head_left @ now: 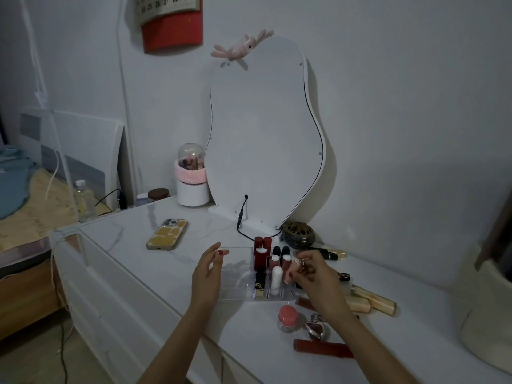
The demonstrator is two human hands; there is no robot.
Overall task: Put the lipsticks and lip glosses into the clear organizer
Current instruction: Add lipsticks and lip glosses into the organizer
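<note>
The clear organizer [235,293] sits on the white dresser top. Its right compartments hold several upright lipsticks: dark red tubes [262,252] at the back, a white tube [276,277] in front, black ones between. My left hand [207,275] rests with fingers spread against the organizer's left, empty section. Over the organizer's right side, my right hand [307,273] pinches a small pinkish lipstick [297,261]. Loose lip glosses lie to the right: gold-capped tubes [372,300], a black-and-gold lipstick [331,253], and a red gloss [322,347] near the front edge.
A phone [167,234] lies left of the organizer. A curvy mirror [266,139] leans on the wall with a cable [241,217] and a dark round burner [298,235] at its foot. A pink-lidded jar [287,318] and heart-shaped bottle [315,329] stand in front.
</note>
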